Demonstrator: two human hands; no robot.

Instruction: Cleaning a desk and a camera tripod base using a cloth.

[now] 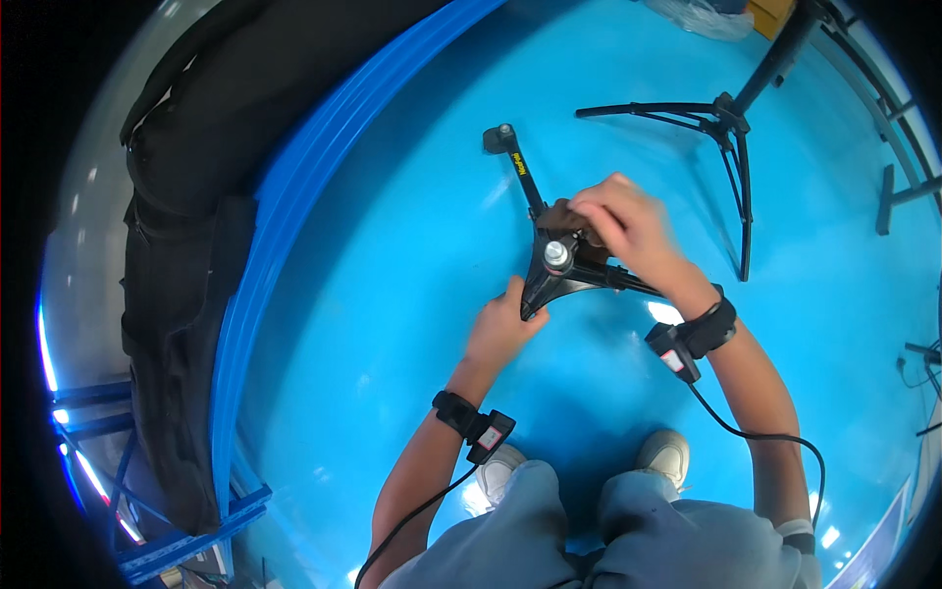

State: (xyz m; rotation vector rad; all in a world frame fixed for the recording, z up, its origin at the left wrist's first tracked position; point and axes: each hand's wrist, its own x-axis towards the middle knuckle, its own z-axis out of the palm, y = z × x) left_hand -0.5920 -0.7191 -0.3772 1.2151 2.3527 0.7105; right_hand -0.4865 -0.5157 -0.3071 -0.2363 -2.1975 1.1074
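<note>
A black metal stand (548, 283) with spread legs and a silver stud on top stands before me on the blue floor. My left hand (506, 324) is closed around its near leg. Over the far side of the centre, my right hand (625, 221), slightly blurred, has its fingers bent at a dark brown, shiny piece (563, 217); whether they pinch it I cannot tell. One leg (524, 177) with yellow lettering reaches away to a foot with a round knob (505, 129). Another leg runs right, partly behind my right hand and wrist.
A second black tripod stand (728, 118) rises at the upper right. On the left, black fabric bags (176, 294) lie on a blue metal shelf (243, 309). Clear plastic wrap (699, 18) and a yellow box (769, 16) are at the top. Cables hang from both wrist devices.
</note>
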